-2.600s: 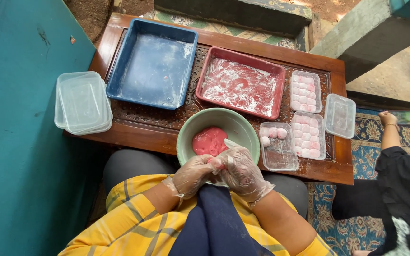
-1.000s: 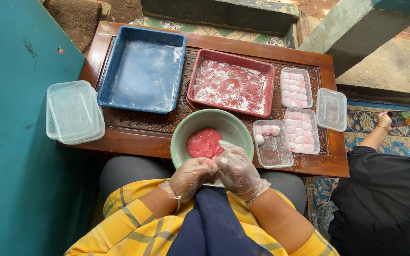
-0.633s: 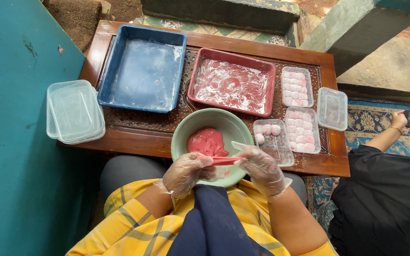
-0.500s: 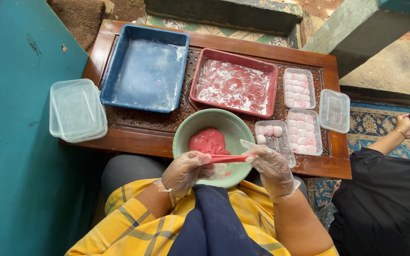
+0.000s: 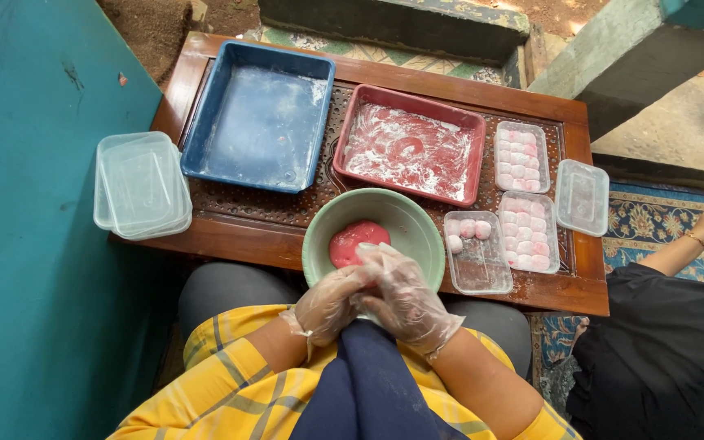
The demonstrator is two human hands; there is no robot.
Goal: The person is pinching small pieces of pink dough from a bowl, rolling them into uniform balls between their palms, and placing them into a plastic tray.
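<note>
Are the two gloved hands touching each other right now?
Touching. The head view shows the left hand and right hand pressed together, fingers overlapping with no gap, at the near rim of the green bowl.

A: Setting, from above. Low wooden counter [image 5: 205, 236], dark reddish-brown, its inset top carved in an openwork pattern. Outdoors or semi-open; daylight, even on the counter, with brighter patches on the ground at the far right.

B: Left side?

A: A flat teal wall [image 5: 26, 244], scuffed near the top, runs just beside the counter's left edge.

B: Beyond the far edge?

A: A strip of patterned tile [image 5: 417, 55], then a dark concrete step [image 5: 385, 20] with bare soil behind it. A grey concrete beam [image 5: 613, 57] angles off past the far right corner.

B: Floor on the right?

A: Patterned rug [image 5: 653, 220], blue and cream, beside the counter's right edge.
</note>
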